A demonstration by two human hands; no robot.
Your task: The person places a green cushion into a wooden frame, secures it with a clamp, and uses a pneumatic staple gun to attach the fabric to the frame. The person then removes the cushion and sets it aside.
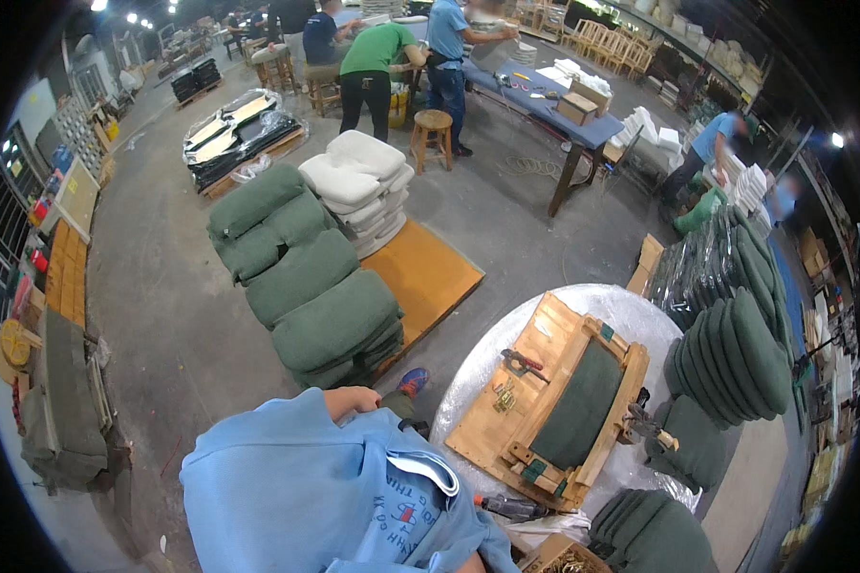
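My left hand (356, 401) shows past the light blue sleeve, low beside my leg. Its fingers are too hidden to read, and I see nothing in it. A little bare skin of my right arm reaches the lower edge; that hand is out of sight. To the right, a wooden frame jig (487, 392) lies on a round table wrapped in clear plastic (468, 368). A dark green padded panel (578, 406) sits inside the jig. Red-handled pliers (524, 366) and small brass-coloured hardware (503, 396) rest on its board. A dark power tool (511, 506) lies at the jig's near side.
Stacks of green cushions (339, 325) and white cushions (358, 172) stand on an orange board (425, 277). More green cushions (731, 363) line the table's right side. An open box (569, 554) is at the bottom. Several people work around a blue-topped table (545, 100) farther off.
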